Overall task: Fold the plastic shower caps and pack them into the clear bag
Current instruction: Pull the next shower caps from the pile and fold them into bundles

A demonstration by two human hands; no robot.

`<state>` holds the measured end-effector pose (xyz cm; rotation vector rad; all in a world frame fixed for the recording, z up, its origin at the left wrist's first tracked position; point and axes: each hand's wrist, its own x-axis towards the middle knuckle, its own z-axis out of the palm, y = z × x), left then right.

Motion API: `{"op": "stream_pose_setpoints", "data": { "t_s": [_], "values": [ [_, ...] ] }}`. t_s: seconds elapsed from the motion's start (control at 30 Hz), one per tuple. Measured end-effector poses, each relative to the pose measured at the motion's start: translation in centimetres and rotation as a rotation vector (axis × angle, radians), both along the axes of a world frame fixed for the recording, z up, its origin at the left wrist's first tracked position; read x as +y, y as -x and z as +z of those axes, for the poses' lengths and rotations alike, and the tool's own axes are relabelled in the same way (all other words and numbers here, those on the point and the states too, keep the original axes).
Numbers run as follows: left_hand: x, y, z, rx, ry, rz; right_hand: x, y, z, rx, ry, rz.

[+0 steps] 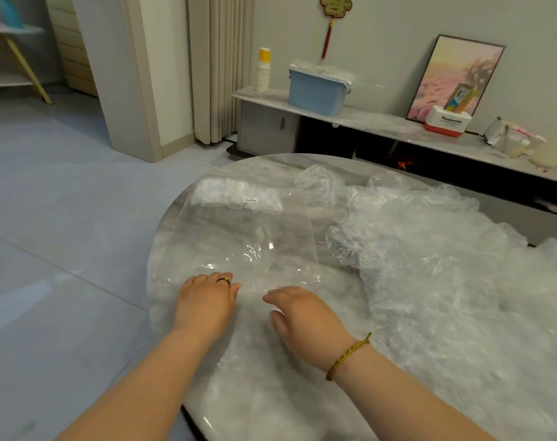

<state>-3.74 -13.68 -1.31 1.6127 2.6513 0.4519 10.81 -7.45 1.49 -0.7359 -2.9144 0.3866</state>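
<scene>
- A clear bag (239, 230) is lying flat on a round marble table (264, 162), its opening facing the person.
- A stack of folded caps (235, 194) is sitting inside the bag at its far end.
- A heap of loose shower caps (429, 249) is spreading across the table's right side, beside the bag.
- The left hand (205, 300) is resting at the bag's near edge with its fingers curled under; whether it is gripping the film cannot be told.
- The right hand (305, 316) is hovering just beside it, fingers bent downward over thin plastic; its hold cannot be told.
</scene>
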Motion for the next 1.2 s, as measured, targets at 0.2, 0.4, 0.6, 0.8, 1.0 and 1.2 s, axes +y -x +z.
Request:
{"op": "stream_pose_setpoints", "data": {
  "t_s": [0.2,0.4,0.6,0.8,1.0,1.2],
  "values": [
    [-1.5,-0.2,0.4,-0.12,-0.127,0.031,-0.6,-6.9,0.7,0.126,-0.224,-0.081],
    [-2.9,-2.9,3.0,-0.048,-0.062,-0.185,2.5,-12.6,1.4,0.275,-0.491,-0.413],
    [-4.7,-5.4,0.5,0.022,0.215,-0.352,5.4,-12.7,4.7,0.073,-0.412,-0.731],
    [-4.6,-5.2,-0.5,0.045,0.322,-0.354,8.8,-12.7,4.1,-0.07,-0.381,-0.791],
    [-4.3,-5.2,0.0,0.05,0.142,-0.31,7.9,-12.6,3.3,0.531,-0.718,-0.543],
    [-4.6,-5.9,0.9,-0.018,-0.198,-0.423,1.7,-11.7,1.3,0.697,-0.566,-0.102]
  ]
}}
